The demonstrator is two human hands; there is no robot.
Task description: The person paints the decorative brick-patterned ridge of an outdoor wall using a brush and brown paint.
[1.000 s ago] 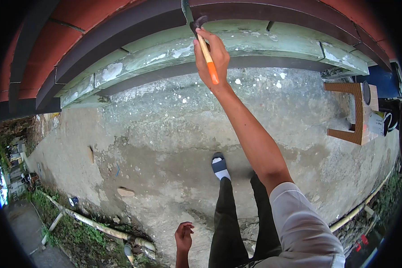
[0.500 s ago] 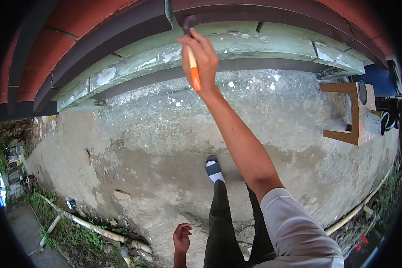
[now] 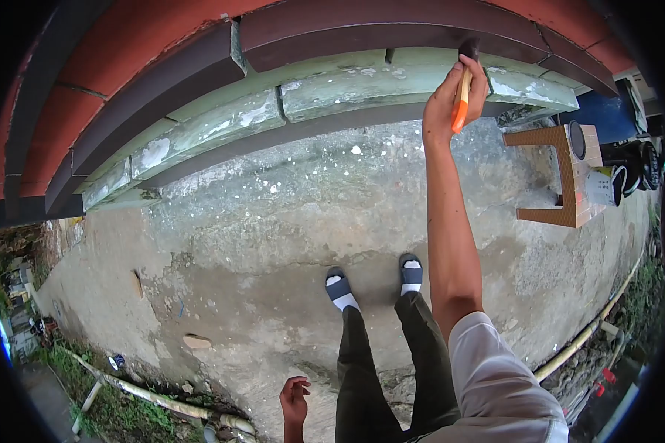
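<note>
My right hand is raised and gripped on a paintbrush with an orange and pale wooden handle. Its dark bristles touch the dark brown painted band at the foot of the wall, above the pale green ledge. My left hand hangs low beside my leg, fingers loosely curled, holding nothing. Both my feet in dark sandals stand on the stained concrete floor.
A wooden stool lying on its side with paint cans stands at the right. Red-orange wall rises above the brown band. A pale pipe and weeds edge the concrete at lower left; a small brick piece lies nearby.
My right hand has carried the brush rightward along the brown band. My right foot has stepped forward beside the left, and the view has shifted right.
</note>
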